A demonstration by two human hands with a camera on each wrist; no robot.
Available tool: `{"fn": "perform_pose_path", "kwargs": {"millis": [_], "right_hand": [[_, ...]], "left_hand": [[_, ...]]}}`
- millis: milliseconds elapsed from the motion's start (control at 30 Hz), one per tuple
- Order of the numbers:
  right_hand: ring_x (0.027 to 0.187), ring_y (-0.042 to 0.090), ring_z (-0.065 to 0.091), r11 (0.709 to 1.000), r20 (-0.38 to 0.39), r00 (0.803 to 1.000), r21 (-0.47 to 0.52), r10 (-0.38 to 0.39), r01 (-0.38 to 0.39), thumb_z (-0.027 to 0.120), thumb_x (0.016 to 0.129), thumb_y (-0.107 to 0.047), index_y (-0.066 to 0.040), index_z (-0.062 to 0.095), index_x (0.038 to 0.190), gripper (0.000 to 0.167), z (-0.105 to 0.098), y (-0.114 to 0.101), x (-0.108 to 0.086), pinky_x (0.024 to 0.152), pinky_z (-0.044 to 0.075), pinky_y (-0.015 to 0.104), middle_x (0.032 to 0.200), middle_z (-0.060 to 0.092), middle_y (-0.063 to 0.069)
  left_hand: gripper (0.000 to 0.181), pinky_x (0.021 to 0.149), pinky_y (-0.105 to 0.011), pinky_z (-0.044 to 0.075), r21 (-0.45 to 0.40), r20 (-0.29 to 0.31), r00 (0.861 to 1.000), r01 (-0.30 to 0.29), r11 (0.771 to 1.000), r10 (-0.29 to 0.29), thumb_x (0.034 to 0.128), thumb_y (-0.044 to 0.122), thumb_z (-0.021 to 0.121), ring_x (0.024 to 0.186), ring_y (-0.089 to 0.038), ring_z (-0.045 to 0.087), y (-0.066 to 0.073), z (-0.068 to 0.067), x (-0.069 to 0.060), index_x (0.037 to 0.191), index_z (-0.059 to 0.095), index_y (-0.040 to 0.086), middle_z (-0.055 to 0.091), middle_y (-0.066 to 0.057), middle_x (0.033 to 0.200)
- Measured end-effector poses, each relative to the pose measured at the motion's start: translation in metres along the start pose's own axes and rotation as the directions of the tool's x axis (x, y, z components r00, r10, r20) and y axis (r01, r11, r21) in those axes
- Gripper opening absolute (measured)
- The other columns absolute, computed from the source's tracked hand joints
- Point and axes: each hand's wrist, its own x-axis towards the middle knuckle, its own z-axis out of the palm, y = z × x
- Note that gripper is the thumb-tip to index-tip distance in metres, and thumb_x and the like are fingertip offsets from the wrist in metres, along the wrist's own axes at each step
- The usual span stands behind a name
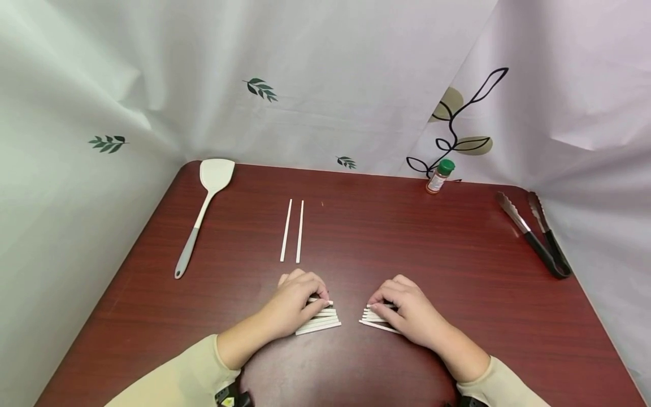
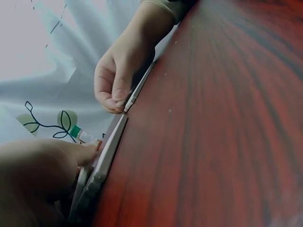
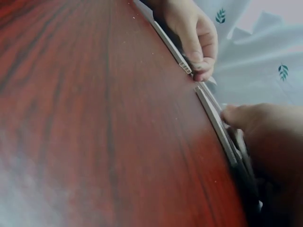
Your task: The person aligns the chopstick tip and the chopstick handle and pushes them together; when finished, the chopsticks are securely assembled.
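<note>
In the head view, several thin white sticks [image 1: 319, 325] lie side by side under my left hand [image 1: 292, 302]. Its thumb and index finger pinch one white stick [image 1: 331, 303] near the inner end. Across a short gap, my right hand [image 1: 409, 311] bends over a second group of white sticks [image 1: 374, 319], thumb and forefinger pinching the far one. Both groups fan slightly, and the palms hide their outer ends. The left wrist view shows the right hand [image 2: 116, 75] with fingertips together at a stick end. In the right wrist view the left hand [image 3: 191, 38] looks much the same.
Two more white sticks [image 1: 292, 232] lie apart, farther back. A white spatula with a grey handle [image 1: 203, 209] is at the left. A green-capped spice jar [image 1: 439, 176] stands at the back edge, and black-handled tongs [image 1: 539, 240] lie right. White curtains [image 1: 325, 85] surround the brown table [image 1: 407, 237].
</note>
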Motion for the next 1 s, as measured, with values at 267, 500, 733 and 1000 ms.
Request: {"fn": "perform_pose_path", "kwargs": {"millis": [267, 500, 733, 1000], "right_hand": [[0.09, 0.005, 0.064, 0.982, -0.07, 0.984, 0.114, 0.162, -0.154, 0.073, 0.1, -0.004, -0.019, 0.072, 0.105, 0.016, -0.001, -0.002, 0.001, 0.08, 0.051, 0.024, 0.101, 0.067, -0.016], [0.083, 0.005, 0.06, 0.985, -0.152, 0.983, 0.154, 0.102, -0.078, 0.08, 0.093, -0.001, -0.018, 0.078, 0.108, 0.023, 0.002, -0.003, 0.001, 0.071, 0.047, 0.018, 0.099, 0.069, -0.012], [0.074, 0.006, 0.06, 0.986, -0.246, 0.968, 0.144, -0.045, 0.083, 0.085, 0.082, 0.002, -0.017, 0.08, 0.098, 0.026, 0.01, -0.007, 0.004, 0.064, 0.047, 0.016, 0.088, 0.067, -0.01], [0.074, 0.011, 0.063, 0.972, -0.315, 0.94, 0.145, -0.131, 0.184, 0.084, 0.075, 0.007, -0.01, 0.079, 0.098, 0.029, 0.011, -0.008, 0.007, 0.065, 0.05, 0.018, 0.088, 0.069, -0.003]], "left_hand": [[0.006, 0.089, -0.039, 0.048, -0.053, -0.063, 0.997, -0.04, 0.998, 0.037, 0.1015, 0.022, 0.073, 0.1, -0.009, 0.064, 0.002, 0.003, 0.002, 0.099, 0.068, 0.022, 0.068, 0.01, 0.104], [0.007, 0.085, -0.031, 0.057, -0.047, -0.158, 0.971, -0.188, 0.981, 0.179, 0.1002, 0.015, 0.074, 0.1, -0.009, 0.066, 0.002, 0.009, 0.003, 0.102, 0.068, 0.017, 0.067, 0.005, 0.11], [0.013, 0.074, -0.017, 0.052, -0.04, -0.245, 0.913, -0.346, 0.937, 0.326, 0.0905, 0.004, 0.075, 0.085, -0.007, 0.064, -0.001, 0.012, 0.006, 0.1, 0.069, 0.011, 0.068, 0.001, 0.106], [0.023, 0.076, -0.022, 0.057, 0.006, -0.303, 0.856, -0.437, 0.899, 0.419, 0.091, 0.008, 0.083, 0.088, -0.01, 0.07, -0.004, 0.011, 0.007, 0.114, 0.082, 0.008, 0.071, 0.001, 0.104]]}}
